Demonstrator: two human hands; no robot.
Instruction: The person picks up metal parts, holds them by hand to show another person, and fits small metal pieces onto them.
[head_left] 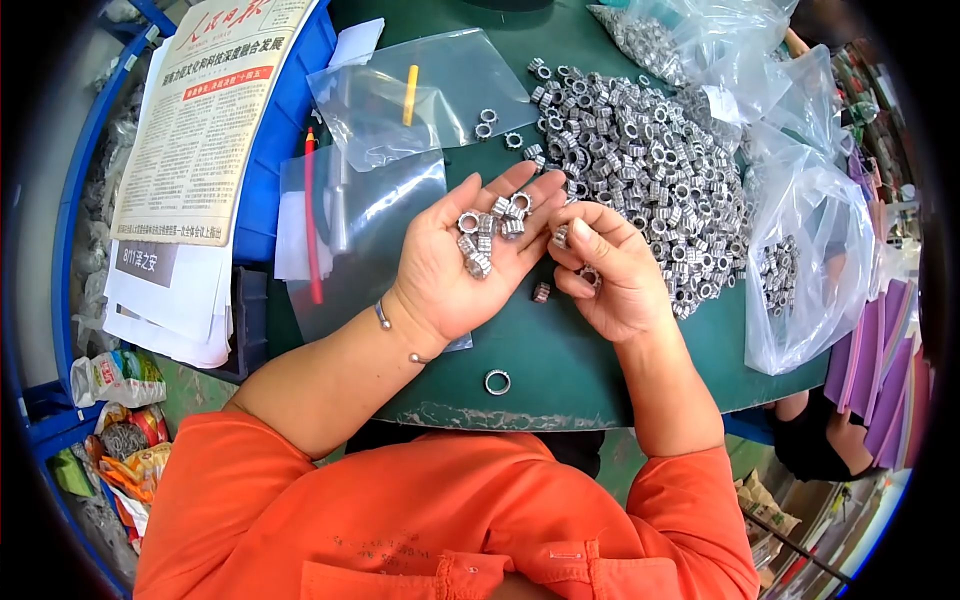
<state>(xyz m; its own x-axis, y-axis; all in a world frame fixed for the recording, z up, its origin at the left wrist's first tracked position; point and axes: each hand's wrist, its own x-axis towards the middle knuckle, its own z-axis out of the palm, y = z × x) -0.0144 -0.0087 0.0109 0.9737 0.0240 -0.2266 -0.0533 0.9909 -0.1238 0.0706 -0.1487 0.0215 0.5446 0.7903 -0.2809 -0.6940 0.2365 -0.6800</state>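
Note:
My left hand [450, 255] is turned palm up with its fingers extended, and several small toothed metal rings [485, 243] rest in it. Close beside its fingertips, my right hand [615, 265] is closed, pinching one metal ring [561, 237] between thumb and index finger. Another ring [590, 275] shows among its curled lower fingers. Just below the hands a loose ring [541, 292] lies on the green table [450, 385]. Behind my right hand spreads a large pile of the same rings [650, 150]. A wider single ring [497, 382] lies near the front edge.
Clear plastic bags [815, 250] with rings stand on the right. Flat plastic sheets [420, 95], a yellow stick [410, 95] and a red pencil [313, 220] lie left of the pile. A newspaper [195, 130] rests on a blue bin [290, 110]. Another person's arm [850, 440] shows far right.

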